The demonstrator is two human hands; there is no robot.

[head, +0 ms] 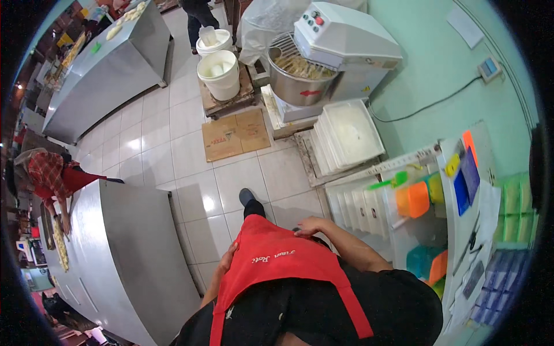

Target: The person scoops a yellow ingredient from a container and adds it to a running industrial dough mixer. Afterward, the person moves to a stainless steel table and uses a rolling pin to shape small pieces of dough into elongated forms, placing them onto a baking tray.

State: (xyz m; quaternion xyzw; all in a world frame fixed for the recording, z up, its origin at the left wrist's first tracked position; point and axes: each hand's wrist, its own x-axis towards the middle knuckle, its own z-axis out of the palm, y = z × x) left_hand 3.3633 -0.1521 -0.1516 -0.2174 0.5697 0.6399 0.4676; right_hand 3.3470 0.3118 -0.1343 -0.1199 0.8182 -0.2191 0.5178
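Observation:
My left hand (pixel 228 257) rests against the side of the red apron (pixel 281 259) that I wear; its fingers are partly hidden behind the cloth. At the apron's other edge is my right hand (pixel 310 226), its fingers loosely bent and touching or just over the cloth, with nothing seen in it. One dark shoe (pixel 246 197) stands forward on the tiled floor. Ahead, a flattened cardboard sheet (pixel 236 134) lies on the tiles. Beyond it a spiral dough mixer (pixel 346 39) holds pale dough (pixel 298 65) in its steel bowl (pixel 298 88), under a wire guard.
White buckets (pixel 218 75) stand on a low wooden dolly. Stacked white trays (pixel 350 134) sit beside the mixer. A shelf with plastic scoops and an orange container (pixel 412 200) is at right. Steel tables (pixel 143 242) stand at left, where a person (pixel 49 177) handles dough.

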